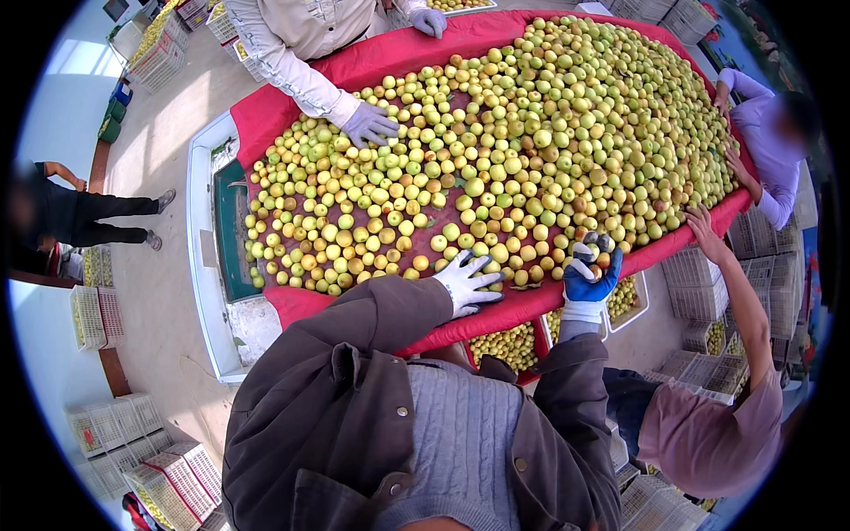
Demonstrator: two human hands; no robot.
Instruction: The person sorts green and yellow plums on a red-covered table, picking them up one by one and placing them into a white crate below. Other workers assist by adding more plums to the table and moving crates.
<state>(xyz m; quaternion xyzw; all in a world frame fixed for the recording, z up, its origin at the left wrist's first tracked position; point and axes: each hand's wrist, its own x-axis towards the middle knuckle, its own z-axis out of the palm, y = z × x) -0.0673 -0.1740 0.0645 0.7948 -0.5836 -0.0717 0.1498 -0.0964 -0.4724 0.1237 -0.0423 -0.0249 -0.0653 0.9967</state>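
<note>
My left hand (467,284), in a white glove with dark fingertips, lies palm down at the near edge of a sorting table. Its fingers are spread, and they touch a few of the small round yellow-green fruits (498,254), which look like jujubes. To the right, my right hand (591,275) wears a blue and white glove with the palm turned up. Its fingers curl around several fruits (595,273), some with brown patches. A red cloth rim (524,302) borders the table. The fruit is heaped thickly on the right and spread thinner on the left.
Across the table, a co-worker's gloved hand (370,125) rests on the fruit. Two more people work along the right end. Crates of fruit (505,348) stand below the near edge. Stacked plastic crates (694,282) line the right side. Another person (86,209) stands at far left.
</note>
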